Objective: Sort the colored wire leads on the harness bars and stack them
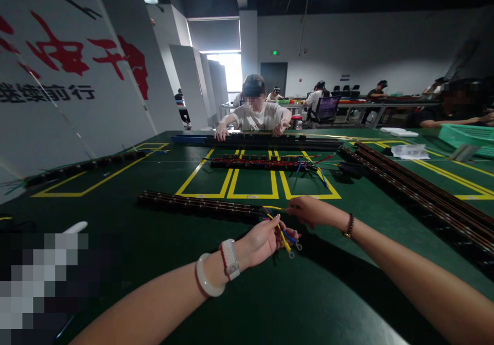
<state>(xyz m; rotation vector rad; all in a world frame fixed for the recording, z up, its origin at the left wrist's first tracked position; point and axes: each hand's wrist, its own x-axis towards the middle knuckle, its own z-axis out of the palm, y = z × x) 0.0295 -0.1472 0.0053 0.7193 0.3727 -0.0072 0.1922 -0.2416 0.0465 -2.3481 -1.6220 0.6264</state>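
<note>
A long black strip (193,202) lies in front of me on the green table, with coloured wires leaving its right end. My left hand (262,241) is closed around several of these wires. A yellow wire (284,242) and a blue wire (290,236) with metal ring terminals hang out past its fingers. My right hand (314,213) pinches a separate yellow wire (275,207) just beyond the left hand, pulled out to the right of the strip end. The fingertips of both hands partly cover the wires.
Another wired black strip (262,164) lies farther back inside yellow tape outlines. Long dark strips (417,196) run along the right, near a green basket (469,138). Across the table, a person (257,111) has both hands at a long black bar (270,142).
</note>
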